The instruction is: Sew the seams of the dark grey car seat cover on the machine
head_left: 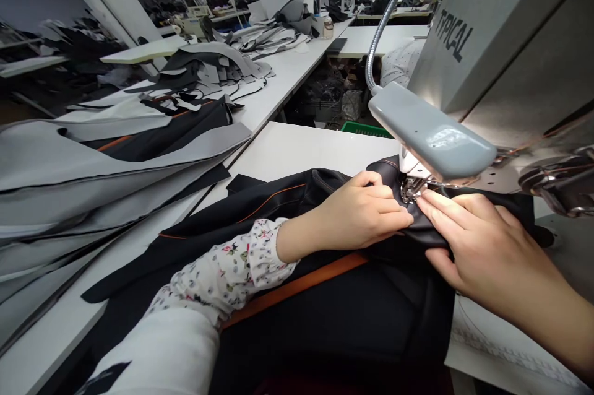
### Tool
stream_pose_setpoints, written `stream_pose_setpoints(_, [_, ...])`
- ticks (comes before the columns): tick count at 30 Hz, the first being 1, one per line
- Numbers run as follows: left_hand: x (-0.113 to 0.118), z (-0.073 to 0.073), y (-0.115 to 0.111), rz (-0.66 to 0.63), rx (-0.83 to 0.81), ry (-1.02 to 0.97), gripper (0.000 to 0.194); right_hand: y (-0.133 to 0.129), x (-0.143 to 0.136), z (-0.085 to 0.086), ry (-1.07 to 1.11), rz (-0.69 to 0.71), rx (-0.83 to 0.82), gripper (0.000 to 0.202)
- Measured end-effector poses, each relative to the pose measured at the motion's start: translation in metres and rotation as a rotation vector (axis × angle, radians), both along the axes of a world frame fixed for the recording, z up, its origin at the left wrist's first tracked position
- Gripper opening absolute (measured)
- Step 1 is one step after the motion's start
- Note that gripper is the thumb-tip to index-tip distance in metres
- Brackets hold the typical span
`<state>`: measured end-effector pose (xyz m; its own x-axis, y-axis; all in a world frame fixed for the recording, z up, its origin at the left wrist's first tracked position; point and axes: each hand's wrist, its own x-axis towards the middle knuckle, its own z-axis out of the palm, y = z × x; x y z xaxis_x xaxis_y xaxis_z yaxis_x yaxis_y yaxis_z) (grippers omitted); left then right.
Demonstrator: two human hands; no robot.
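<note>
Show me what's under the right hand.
Black material shows around the fingertips of the right hand, beside the metal presser foot. A white surface shows below the wrist. What lies directly beneath the palm is covered; any seam there can't be seen.

Black sewn workpiece (325, 321) with orange trim, positioned at the presser foot (411, 189).
Surface smooth, leather-like near the foot. A broad orange strip (320, 275) runs diagonally; thin orange stitching (271, 197) lies above it. Material rests folded and bunched on the bench (301, 144), tapered end pointing left.
</note>
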<state>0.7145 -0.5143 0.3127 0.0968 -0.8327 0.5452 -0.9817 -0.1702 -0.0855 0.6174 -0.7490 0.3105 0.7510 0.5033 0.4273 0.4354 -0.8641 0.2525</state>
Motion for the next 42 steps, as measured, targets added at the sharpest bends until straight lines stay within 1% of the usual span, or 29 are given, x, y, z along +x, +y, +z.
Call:
stream_pose_setpoints(4, [-0.009,-0.007,-0.004,0.044,-0.091,-0.043,0.025,-0.003,0.001,-0.003,-0.010,-0.010,0.004,0.052])
stream_pose_setpoints(7, [-0.015,-0.013,-0.007,0.087,-0.134,-0.054,0.021,-0.005,0.002,-0.005,-0.020,-0.009,-0.002,0.050])
stream_pose_setpoints(11, [-0.026,-0.023,-0.013,0.205,-0.136,-0.057,0.022,-0.011,0.007,-0.011,-0.026,-0.019,0.004,0.049])
stream_pose_setpoints(15, [-0.034,-0.034,-0.019,0.300,-0.146,-0.071,0.023,-0.020,0.014,-0.019,-0.002,-0.010,0.060,0.048])
stream_pose_setpoints(18, [-0.038,-0.039,-0.024,0.338,-0.186,-0.106,0.024,-0.027,0.021,-0.022,0.009,0.035,0.101,0.047])
stream_pose_setpoints(21, [-0.042,-0.041,-0.030,0.365,-0.242,-0.143,0.025,-0.034,0.029,-0.025,0.034,0.119,0.141,0.048])
stream_pose_setpoints(24, [-0.045,-0.041,-0.037,0.386,-0.246,-0.158,0.025,-0.041,0.041,-0.030,0.064,0.189,0.199,0.046])
stream_pose_setpoints(27, [-0.047,-0.041,-0.041,0.396,-0.240,-0.159,0.026,-0.046,0.051,-0.035,0.101,0.217,0.274,0.046])
stream_pose_setpoints(29, [-0.048,-0.042,-0.042,0.407,-0.249,-0.160,0.027,-0.041,0.048,-0.034,0.092,0.189,0.297,0.045])
stream_pose_setpoints(30, [-0.048,-0.043,-0.042,0.414,-0.254,-0.157,0.027,-0.034,0.041,-0.032,0.071,0.144,0.309,0.045])
stream_pose_setpoints(32, [-0.047,-0.044,-0.042,0.424,-0.265,-0.143,0.027,-0.010,0.016,-0.028,-0.001,-0.002,0.369,0.044])
stream_pose_setpoints(34, [-0.046,-0.046,-0.044,0.422,-0.264,-0.132,0.025,0.025,-0.020,-0.030,-0.072,-0.150,0.547,0.042])
stream_pose_setpoints(35, [-0.046,-0.047,-0.045,0.421,-0.268,-0.131,0.025,0.044,-0.039,-0.034,-0.090,-0.162,0.689,0.037])
stream_pose_setpoints(36, [-0.045,-0.048,-0.047,0.418,-0.271,-0.130,0.025,0.062,-0.057,-0.042,-0.088,-0.124,0.884,0.030])
stream_pose_setpoints(37, [-0.043,-0.049,-0.048,0.412,-0.277,-0.123,0.025,0.078,-0.070,-0.052,-0.003,-0.030,1.127,0.020])
stream_pose_setpoints(38, [-0.042,-0.050,-0.048,0.404,-0.288,-0.101,0.025,0.092,-0.079,-0.065,0.204,0.083,1.375,0.012])
stream_pose_setpoints(39, [-0.040,-0.050,-0.046,0.383,-0.304,-0.067,0.026,0.102,-0.083,-0.079,0.461,0.100,1.609,0.006])
stream_pose_setpoints(40, [-0.037,-0.051,-0.042,0.338,-0.313,-0.022,0.027,0.108,-0.082,-0.092,0.691,0.008,1.806,0.005])
stream_pose_setpoints(41, [-0.034,-0.051,-0.035,0.273,-0.312,0.027,0.027,0.110,-0.079,-0.105,0.800,-0.056,1.907,0.006])
stream_pose_setpoints(42, [-0.029,-0.051,-0.026,0.204,-0.310,0.075,0.028,0.109,-0.074,-0.116,0.860,-0.122,1.996,0.013])
